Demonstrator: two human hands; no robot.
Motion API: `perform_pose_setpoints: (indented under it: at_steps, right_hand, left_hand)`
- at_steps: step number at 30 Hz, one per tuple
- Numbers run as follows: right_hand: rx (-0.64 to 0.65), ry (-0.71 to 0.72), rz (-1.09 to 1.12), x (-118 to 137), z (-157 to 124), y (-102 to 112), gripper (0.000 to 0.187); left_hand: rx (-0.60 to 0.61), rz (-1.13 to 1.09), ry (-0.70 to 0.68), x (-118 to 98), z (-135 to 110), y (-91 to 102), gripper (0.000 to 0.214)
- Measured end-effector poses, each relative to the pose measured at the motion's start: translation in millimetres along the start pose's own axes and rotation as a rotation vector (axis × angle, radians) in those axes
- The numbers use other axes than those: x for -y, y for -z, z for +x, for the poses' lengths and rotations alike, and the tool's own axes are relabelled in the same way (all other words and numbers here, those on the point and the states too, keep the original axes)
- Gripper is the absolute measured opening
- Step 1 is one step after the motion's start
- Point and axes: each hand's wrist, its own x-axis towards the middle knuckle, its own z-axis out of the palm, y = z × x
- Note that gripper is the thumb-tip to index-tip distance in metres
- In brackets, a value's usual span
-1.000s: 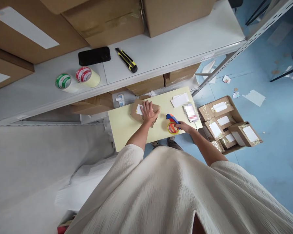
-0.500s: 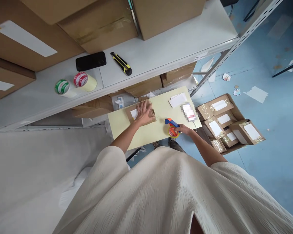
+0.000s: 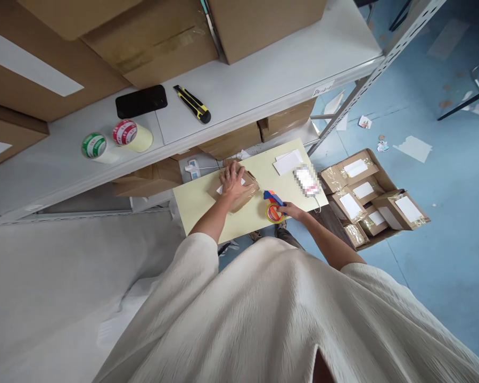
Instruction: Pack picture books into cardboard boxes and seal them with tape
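A small cardboard box (image 3: 245,203) with a white label lies at an angle on the pale yellow tabletop (image 3: 195,213). My left hand (image 3: 232,182) grips it from above, fingers over its far side and thumb toward the right, covering part of the label. To the right of the box, my right hand (image 3: 292,210) is closed around the handle of a blue and orange tape dispenser (image 3: 274,201). The dispenser carries a roll of tape and is held near the table's front edge, with a gap between it and the box.
White papers (image 3: 287,161) and a blurred-out device with a cable (image 3: 306,180) are at the table's right. An open carton (image 3: 383,165) of labelled boxes stands beside it. A shelf (image 3: 239,90) above holds a utility knife (image 3: 192,104), a phone (image 3: 141,101), tape rolls (image 3: 132,135) and large cartons.
The small box has been turned on the tabletop, with my left hand turning along with it. My right hand and the tape dispenser have shifted slightly left. The head view has moved a little.
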Motion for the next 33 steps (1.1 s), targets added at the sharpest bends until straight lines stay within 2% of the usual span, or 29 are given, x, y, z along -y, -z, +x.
perform_pose_setpoints:
  at_steps: [4,8,13,17,21,23,24,26,28,30,31,33]
  right_hand:
    - [-0.114,-0.018,-0.018,9.3,5.4,-26.6,0.032]
    - [-0.134,-0.014,-0.075,8.9,0.9,-38.5,0.027]
    - [-0.118,-0.02,-0.136,-3.2,-11.3,-37.7,0.03]
    - [-0.083,-0.001,-0.12,-8.8,-14.2,-31.2,0.033]
    - [-0.05,0.033,-0.109,-6.3,-2.9,-16.9,0.04]
    - [-0.03,0.04,-0.114,-4.2,4.5,-8.6,0.043]
    - [-0.026,0.038,-0.118,-3.2,7.4,-5.0,0.044]
    - [-0.027,0.028,-0.119,-1.5,10.8,0.0,0.042]
    - [-0.031,0.026,-0.113,0.2,10.5,2.3,0.04]
    - [-0.034,0.034,-0.109,2.0,7.4,2.9,0.036]
    - [-0.037,0.037,-0.107,2.9,5.5,3.1,0.035]
    - [-0.05,0.042,-0.101,4.9,1.9,3.9,0.033]
  left_hand:
    - [-0.07,-0.052,0.306,-34.7,-0.6,-11.8,0.103]
    - [-0.101,-0.081,0.384,-43.5,1.8,-21.4,0.102]
    - [-0.131,-0.148,0.449,-39.7,10.5,-21.3,0.1]
    - [-0.028,-0.248,0.613,-42.5,27.7,-11.6,0.098]
    - [-0.049,-0.252,0.735,-42.5,33.4,-5.8,0.108]
    - [-0.061,-0.227,0.672,-36.2,24.8,-5.6,0.11]
    - [-0.064,-0.205,0.583,-31.0,17.5,-5.8,0.11]
    - [-0.051,-0.13,0.304,-17.7,-1.0,-6.3,0.113]
    - [0.066,-0.04,-0.048,-2.9,-20.7,-6.9,0.121]
    - [0.177,0.016,-0.301,10.1,-36.7,-8.3,0.123]
    - [0.205,0.035,-0.368,14.9,-42.3,-9.6,0.122]
    - [0.212,0.06,-0.405,19.8,-48.3,-13.3,0.116]
